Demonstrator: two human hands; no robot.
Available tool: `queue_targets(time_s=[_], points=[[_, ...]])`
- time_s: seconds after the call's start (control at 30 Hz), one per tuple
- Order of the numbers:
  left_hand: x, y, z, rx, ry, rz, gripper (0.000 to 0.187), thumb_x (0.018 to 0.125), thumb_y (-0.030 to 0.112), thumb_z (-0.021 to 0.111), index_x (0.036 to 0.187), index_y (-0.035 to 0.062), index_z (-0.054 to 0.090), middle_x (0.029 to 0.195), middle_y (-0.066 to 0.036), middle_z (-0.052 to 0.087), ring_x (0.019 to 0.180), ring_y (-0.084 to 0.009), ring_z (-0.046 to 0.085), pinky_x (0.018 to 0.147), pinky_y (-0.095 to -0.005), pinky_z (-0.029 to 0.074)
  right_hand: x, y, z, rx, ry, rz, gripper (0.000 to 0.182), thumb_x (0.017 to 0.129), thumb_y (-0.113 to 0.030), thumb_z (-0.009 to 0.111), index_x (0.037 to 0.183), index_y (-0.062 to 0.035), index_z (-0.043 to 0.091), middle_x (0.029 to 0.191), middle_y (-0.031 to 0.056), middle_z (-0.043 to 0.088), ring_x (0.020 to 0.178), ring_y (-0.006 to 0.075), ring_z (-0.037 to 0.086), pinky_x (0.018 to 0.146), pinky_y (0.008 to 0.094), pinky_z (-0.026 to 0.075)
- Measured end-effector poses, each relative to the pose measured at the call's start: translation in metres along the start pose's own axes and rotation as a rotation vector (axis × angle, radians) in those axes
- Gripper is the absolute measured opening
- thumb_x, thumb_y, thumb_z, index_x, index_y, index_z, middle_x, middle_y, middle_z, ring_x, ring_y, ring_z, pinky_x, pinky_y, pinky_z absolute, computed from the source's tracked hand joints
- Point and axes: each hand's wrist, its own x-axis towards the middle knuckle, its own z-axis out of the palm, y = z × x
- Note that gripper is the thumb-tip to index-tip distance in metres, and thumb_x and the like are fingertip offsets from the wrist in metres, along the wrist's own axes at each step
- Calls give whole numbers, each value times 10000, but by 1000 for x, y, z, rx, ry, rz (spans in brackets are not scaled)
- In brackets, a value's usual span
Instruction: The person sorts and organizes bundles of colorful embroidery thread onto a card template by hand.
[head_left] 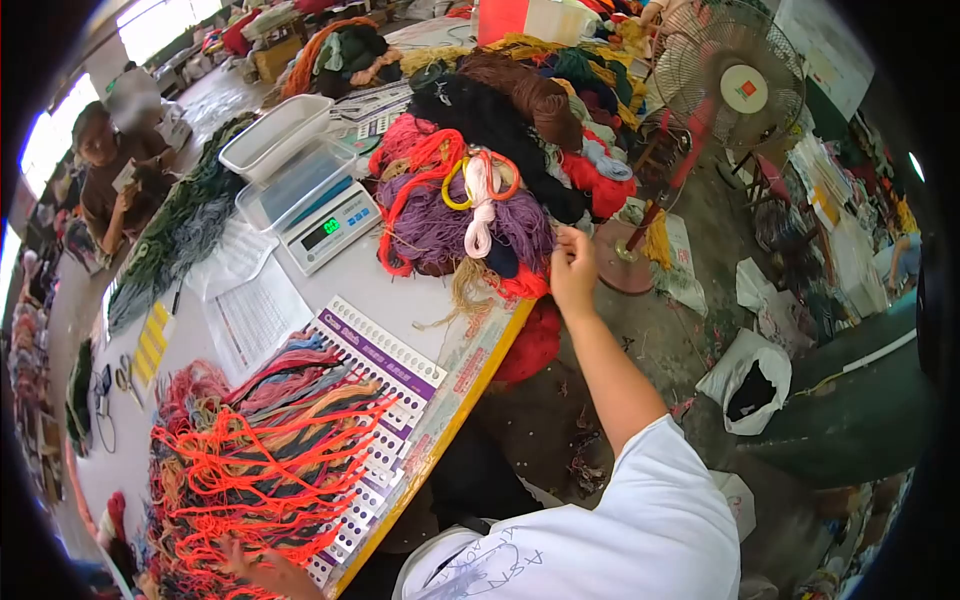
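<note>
My right hand (573, 272) is at the table's right edge, beside a heap of purple yarn (425, 225). Its fingers are pinched together; whatever is between them is too small to make out. On that heap lie red cord, a pale pink skein (480, 208) and a yellow ring (455, 186). My left hand (268, 574) is low in the view, with fingers apart over orange-red threads (255, 470). These threads, mixed with pink, tan and dark ones, run to a white punched card (395, 375) with a purple printed band.
A digital scale (330, 228) stands beside clear plastic trays (277, 137). Printed sheets (255, 320), scissors (128, 378) and green yarn (175, 240) lie further left. A floor fan (740, 88) and a white sack (745, 385) stand right. Another person (120, 180) sits across the table.
</note>
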Motion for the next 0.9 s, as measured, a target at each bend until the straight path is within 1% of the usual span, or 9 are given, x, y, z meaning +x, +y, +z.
queue_targets(time_s=[0.07,0.17,0.27,0.33,0.5,0.63,0.73,0.8,0.9], points=[[1,59,38,-360,-146,-8,370,888,166,537,1206,8,429,1313,-196,433,1265,-332,371,1045,-442,287,8,16,-3,27,-31,-26,253,812,-1,534,1060,-39,565,895,86,573,726,176,565,667,288,479],[-5,120,61,-455,-428,114,345,777,4,513,1121,3,487,1251,-207,486,1188,-353,445,1012,-450,326,21,-10,4,59,-139,-81,247,856,-21,542,1101,-44,569,888,70,577,725,134,571,622,243,473],[-19,138,75,-559,-593,163,357,684,-65,520,1032,14,539,1197,-206,521,1115,-369,494,973,-449,369,54,-55,29,17,-157,-277,219,841,-59,568,1058,-62,597,836,58,575,708,181,570,638,278,468],[-26,142,77,-531,-583,168,321,674,-70,521,982,14,557,1165,-199,534,1090,-373,507,949,-445,392,85,-70,58,-53,-197,-426,197,833,-106,591,1027,-74,606,815,61,571,728,236,571,669,321,467],[-39,134,81,-503,-485,147,336,635,-82,522,952,20,569,1068,-174,580,1011,-361,556,894,-431,434,153,-61,150,-550,-337,-332,326,788,-296,656,1060,-119,642,957,117,608,942,297,580,803,404,481],[-36,138,84,-539,-467,160,352,609,-78,540,944,24,568,1027,-157,600,946,-363,579,828,-419,482,151,-62,174,-922,-406,-415,224,770,-345,658,854,-147,720,986,99,618,958,297,586,775,429,499],[-33,135,82,-563,-456,123,362,606,-75,543,953,22,571,1014,-153,602,932,-353,581,803,-409,491,153,-57,173,-725,-264,-388,165,781,-288,632,814,-148,713,877,99,651,845,311,622,720,430,507],[-32,134,81,-574,-452,113,369,603,-75,542,957,24,571,1017,-153,603,927,-346,583,793,-402,494,162,-52,165,-477,-311,-248,174,788,-279,628,824,-126,703,861,111,667,802,311,638,704,421,503],[-35,134,81,-576,-472,106,373,603,-59,551,964,32,574,1023,-123,612,925,-312,589,805,-387,488,165,-53,152,-339,-260,-233,239,840,-272,610,914,-45,631,843,117,671,730,271,656,660,377,513]])
